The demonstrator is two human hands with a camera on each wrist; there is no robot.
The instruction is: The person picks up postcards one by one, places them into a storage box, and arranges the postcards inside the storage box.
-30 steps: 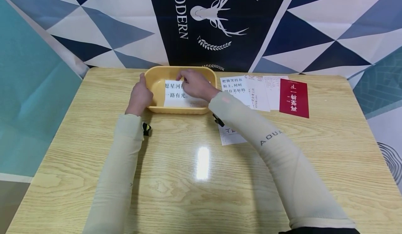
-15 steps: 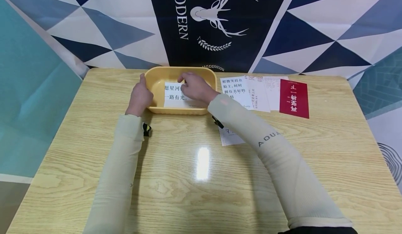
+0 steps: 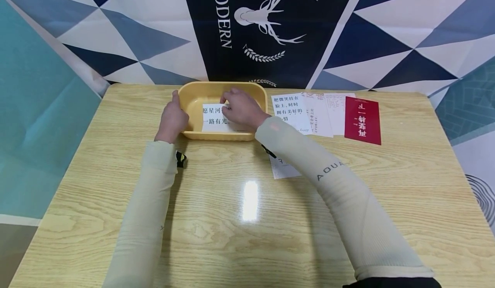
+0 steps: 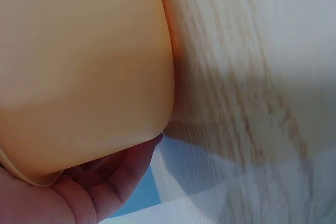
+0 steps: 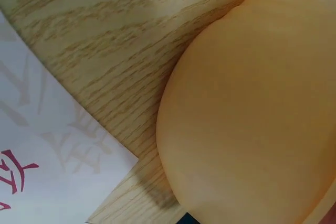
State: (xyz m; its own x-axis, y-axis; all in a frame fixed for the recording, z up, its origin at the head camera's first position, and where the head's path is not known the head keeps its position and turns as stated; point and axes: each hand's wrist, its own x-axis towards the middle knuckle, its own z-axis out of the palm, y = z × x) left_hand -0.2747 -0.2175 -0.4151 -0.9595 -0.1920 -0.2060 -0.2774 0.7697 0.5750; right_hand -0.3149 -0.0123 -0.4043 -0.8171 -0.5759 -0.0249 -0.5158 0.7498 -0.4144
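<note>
A yellow plastic basin (image 3: pixel 216 136) stands near the table's back edge. My left hand (image 3: pixel 172 118) grips its left end; in the left wrist view the curled fingers (image 4: pixel 123 179) lie against its outer wall, under the rim. Inside the basin, my right hand (image 3: pixel 243 109) pinches the upper edge of a white card (image 3: pixel 212 122) printed with large dark characters. The hand covers the card's right part. In the right wrist view the basin's outer wall (image 5: pixel 241 103) fills much of the frame, and the right hand's fingers are out of sight.
Right of the basin lie several overlapping white cards (image 3: pixel 288 107) and a red card (image 3: pixel 362 120). Another white card (image 3: pixel 280 170) lies partly under the right forearm. The wooden table (image 3: pixel 216 236) meets a patterned backdrop (image 3: pixel 270 4) behind the basin.
The right hand and the white card have come slightly lower and nearer in the basin, the card's top edge shifting down. The left hand and the basin stay put.
</note>
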